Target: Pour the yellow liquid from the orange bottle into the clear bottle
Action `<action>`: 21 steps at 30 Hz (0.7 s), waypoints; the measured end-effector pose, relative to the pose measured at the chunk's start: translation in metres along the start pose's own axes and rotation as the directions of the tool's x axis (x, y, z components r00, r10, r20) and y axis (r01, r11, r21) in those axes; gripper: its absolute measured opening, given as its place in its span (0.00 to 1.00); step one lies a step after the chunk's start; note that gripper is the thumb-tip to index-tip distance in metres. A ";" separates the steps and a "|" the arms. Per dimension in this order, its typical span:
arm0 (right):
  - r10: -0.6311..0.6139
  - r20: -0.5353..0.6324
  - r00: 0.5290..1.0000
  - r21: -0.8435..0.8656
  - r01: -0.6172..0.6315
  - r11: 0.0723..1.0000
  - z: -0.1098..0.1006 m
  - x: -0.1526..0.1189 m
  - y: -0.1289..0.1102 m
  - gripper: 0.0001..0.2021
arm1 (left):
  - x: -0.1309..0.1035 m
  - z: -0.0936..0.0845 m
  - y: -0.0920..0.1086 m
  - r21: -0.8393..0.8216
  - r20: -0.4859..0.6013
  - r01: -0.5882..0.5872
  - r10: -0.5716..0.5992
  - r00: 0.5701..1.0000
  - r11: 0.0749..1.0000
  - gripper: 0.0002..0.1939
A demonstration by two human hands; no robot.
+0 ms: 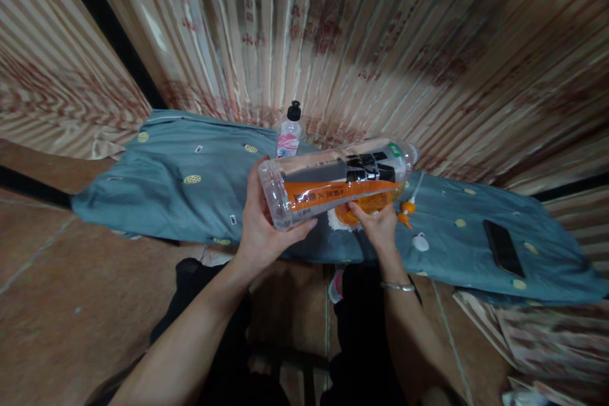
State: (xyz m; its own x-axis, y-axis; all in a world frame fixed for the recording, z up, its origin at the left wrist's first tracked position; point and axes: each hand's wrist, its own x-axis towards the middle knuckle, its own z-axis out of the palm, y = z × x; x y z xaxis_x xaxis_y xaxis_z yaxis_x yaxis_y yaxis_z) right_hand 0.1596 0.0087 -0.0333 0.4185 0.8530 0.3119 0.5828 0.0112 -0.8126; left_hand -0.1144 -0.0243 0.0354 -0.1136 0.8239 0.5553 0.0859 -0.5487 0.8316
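A large clear plastic bottle (328, 177) with an orange and black label lies tilted in the air, its neck to the right. My left hand (266, 225) is closed round its base end. Below it, partly hidden, is an orange translucent bottle (368, 204); my right hand (380, 227) grips this, thumb along its near side, other fingers mostly hidden. An orange pump head (408, 207) with a pale tube lies just right of that hand. Near it is a small white round cap (420, 242). Something white (339, 221) shows beside the orange bottle's left end.
A clear bottle with a black cap (288, 133) stands at the back of the narrow surface, which a blue-green patterned cloth (181, 165) covers. A black phone (504, 247) lies at the right. Pleated curtains (266, 32) hang behind; black poles flank the surface.
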 end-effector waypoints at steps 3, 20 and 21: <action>-0.003 0.003 1.000 0.003 0.003 1.000 0.000 0.000 0.002 0.38 | 0.000 0.000 0.001 0.008 -0.018 -0.009 0.009 1.000 1.000 0.55; -0.016 -0.004 1.000 0.004 0.016 1.000 0.000 0.000 0.001 0.37 | 0.000 0.000 0.000 0.029 -0.020 -0.014 0.015 1.000 0.999 0.55; -0.014 -0.002 1.000 0.007 0.014 1.000 0.000 0.000 0.001 0.36 | 0.000 -0.001 0.000 0.032 -0.020 -0.016 0.017 1.000 0.999 0.55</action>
State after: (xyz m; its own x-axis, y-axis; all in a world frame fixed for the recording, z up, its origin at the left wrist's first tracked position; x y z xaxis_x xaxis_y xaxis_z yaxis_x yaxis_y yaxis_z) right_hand 0.1600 0.0092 -0.0338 0.4114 0.8518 0.3244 0.5841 0.0268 -0.8112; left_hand -0.1150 -0.0244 0.0358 -0.1324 0.8115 0.5692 0.1196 -0.5570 0.8219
